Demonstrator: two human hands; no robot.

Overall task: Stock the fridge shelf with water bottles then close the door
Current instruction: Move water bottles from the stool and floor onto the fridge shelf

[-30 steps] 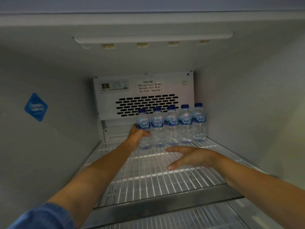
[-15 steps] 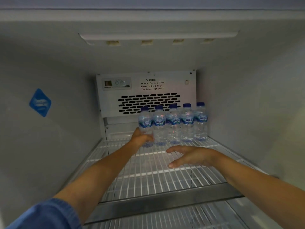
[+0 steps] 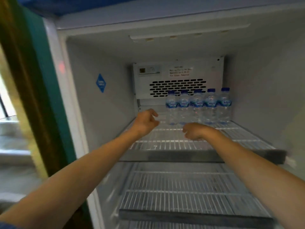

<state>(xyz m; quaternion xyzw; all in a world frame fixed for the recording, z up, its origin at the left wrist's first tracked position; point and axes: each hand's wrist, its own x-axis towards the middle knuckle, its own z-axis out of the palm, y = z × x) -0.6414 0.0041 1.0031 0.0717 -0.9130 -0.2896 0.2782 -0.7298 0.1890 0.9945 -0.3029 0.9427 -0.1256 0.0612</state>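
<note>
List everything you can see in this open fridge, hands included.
Clear plastic water bottles: five, blue caps and labels, row at upper shelf's back right.
Wire upper shelf: one, white, under the bottles.
Wire lower shelf: one, white, below it.
Diamond sticker: one, blue, left inner wall.
Slotted rear panel: one, white, behind the bottles.
Left hand: one, left of the bottles, holding nothing.
Right hand: one, before the bottles, holding nothing.
</note>
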